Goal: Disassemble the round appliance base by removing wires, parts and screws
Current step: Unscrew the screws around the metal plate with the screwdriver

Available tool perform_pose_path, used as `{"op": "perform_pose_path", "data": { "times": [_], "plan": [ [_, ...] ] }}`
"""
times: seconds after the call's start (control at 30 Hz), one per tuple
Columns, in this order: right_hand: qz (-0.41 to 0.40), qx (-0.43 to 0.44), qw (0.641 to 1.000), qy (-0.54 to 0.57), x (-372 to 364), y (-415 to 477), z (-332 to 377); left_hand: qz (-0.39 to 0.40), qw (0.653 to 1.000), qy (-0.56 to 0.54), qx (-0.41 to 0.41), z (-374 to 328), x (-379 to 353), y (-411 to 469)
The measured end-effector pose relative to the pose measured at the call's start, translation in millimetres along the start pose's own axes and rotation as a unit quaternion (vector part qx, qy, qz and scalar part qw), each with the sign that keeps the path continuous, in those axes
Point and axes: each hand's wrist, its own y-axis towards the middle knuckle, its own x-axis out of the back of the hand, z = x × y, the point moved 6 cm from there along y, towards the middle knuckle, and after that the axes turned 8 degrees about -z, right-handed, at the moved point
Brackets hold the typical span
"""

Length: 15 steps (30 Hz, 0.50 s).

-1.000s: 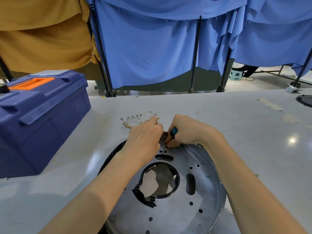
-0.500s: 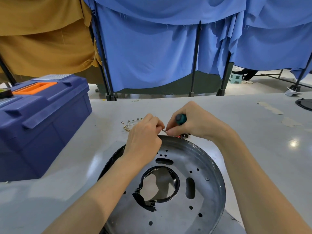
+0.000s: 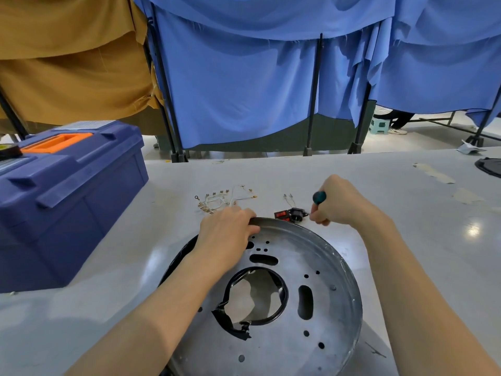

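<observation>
The round metal appliance base [image 3: 320, 308] lies flat on the grey table, with several holes and a black-rimmed opening at its centre. My left hand [image 3: 226, 232] grips its far rim. My right hand [image 3: 340, 200] is closed on a screwdriver with a teal handle [image 3: 319, 197], just beyond the rim to the right. A black switch and socket part with red rocker buttons [image 3: 291, 214] lies on the table between my hands, with short wires on it. A bundle of white wires with metal terminals [image 3: 222, 199] rests further back on the left.
A dark blue toolbox with an orange handle [image 3: 65, 191] stands at the left on the table. A black round object [image 3: 489, 166] sits at the far right edge. Blue and tan curtains on black stands hang behind the table.
The switch part has come off the base and now lies on the table beyond the rim. My right hand moved right with the screwdriver; my left hand settled on the rim.
</observation>
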Motion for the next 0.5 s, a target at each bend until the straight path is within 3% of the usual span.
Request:
{"op": "perform_pose_path", "data": {
  "times": [0.5],
  "plan": [
    [0.043, -0.045, 0.997, -0.040, -17.6, -0.4, -24.2, 0.022, 1.000, 0.002, 0.010, 2.9, -3.0, -0.7]
  ]
}}
